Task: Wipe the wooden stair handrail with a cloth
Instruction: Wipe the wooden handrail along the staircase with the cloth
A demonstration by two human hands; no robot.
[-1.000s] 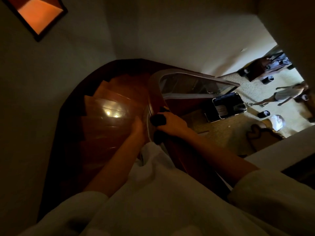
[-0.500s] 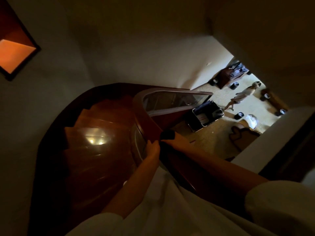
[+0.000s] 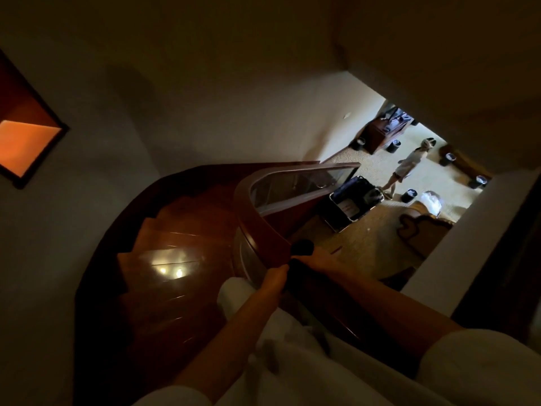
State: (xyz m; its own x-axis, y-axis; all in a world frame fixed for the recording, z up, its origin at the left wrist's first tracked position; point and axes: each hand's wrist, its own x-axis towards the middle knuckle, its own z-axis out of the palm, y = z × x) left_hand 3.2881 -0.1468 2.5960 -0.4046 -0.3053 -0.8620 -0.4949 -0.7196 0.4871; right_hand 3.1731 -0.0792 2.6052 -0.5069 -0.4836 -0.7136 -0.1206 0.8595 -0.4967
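On the curved wooden handrail (image 3: 257, 218), just past its bend, the right hand (image 3: 319, 259) lies over a dark cloth (image 3: 303, 247). Its fingers are lost in shadow, so I cannot tell their curl. Against the rail's inner side, the left hand (image 3: 273, 281) seems to clasp the edge, fingertips hidden. Below the rail, the steps (image 3: 175, 253) fade into darkness.

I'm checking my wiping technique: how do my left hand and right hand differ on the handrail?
The right hand holds a dark cloth on the handrail; the left hand shows no cloth. The right hand reaches farther along the rail than the left hand, which sits on the rail's left side. Both are at the handrail, forearms bare.
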